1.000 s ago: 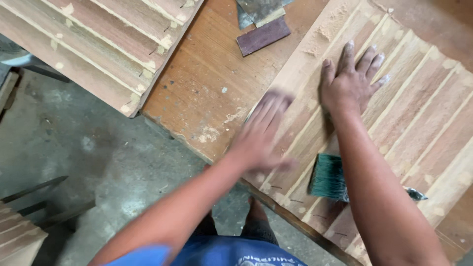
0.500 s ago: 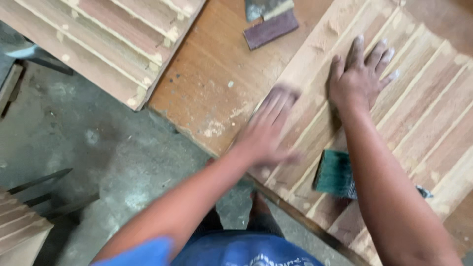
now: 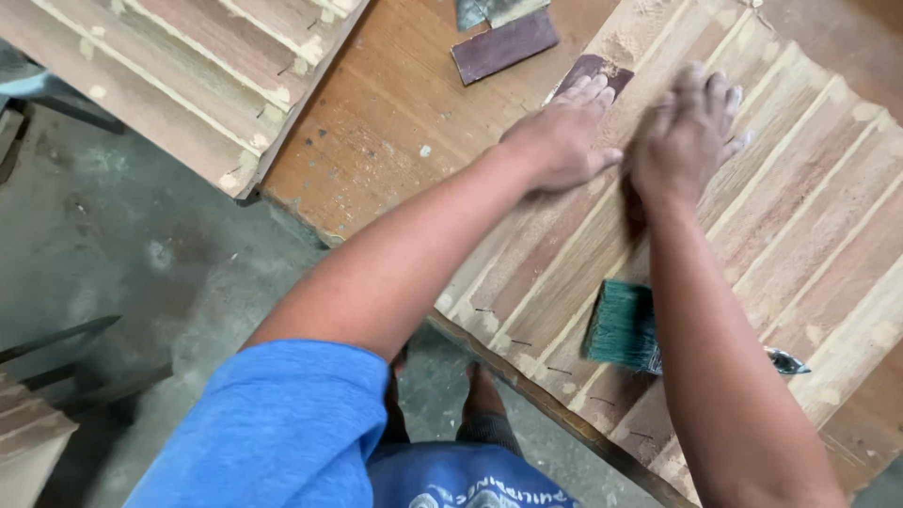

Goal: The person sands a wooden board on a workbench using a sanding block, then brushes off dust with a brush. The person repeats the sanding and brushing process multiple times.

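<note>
A ribbed wooden panel [image 3: 809, 216] with raised strips lies on a wooden table [image 3: 395, 122]. My left hand [image 3: 562, 139] presses a dark piece of sandpaper [image 3: 594, 71] flat onto the panel's upper part; only the paper's far end shows beyond my fingers. My right hand [image 3: 689, 132] lies palm down on the panel just right of it, fingers spread. A paintbrush with green bristles [image 3: 623, 326] rests on the panel near its front edge, partly hidden by my right forearm.
Another dark sandpaper piece [image 3: 503, 45] and a grey scrap [image 3: 484, 11] lie on the table at the top. A second slatted panel [image 3: 179, 75] lies at the upper left. Grey concrete floor [image 3: 141, 282] is below, with my feet near the table's edge.
My left hand has slid with the sandpaper up along the panel, from near the front edge to beside my right hand. My right hand has stayed on the panel.
</note>
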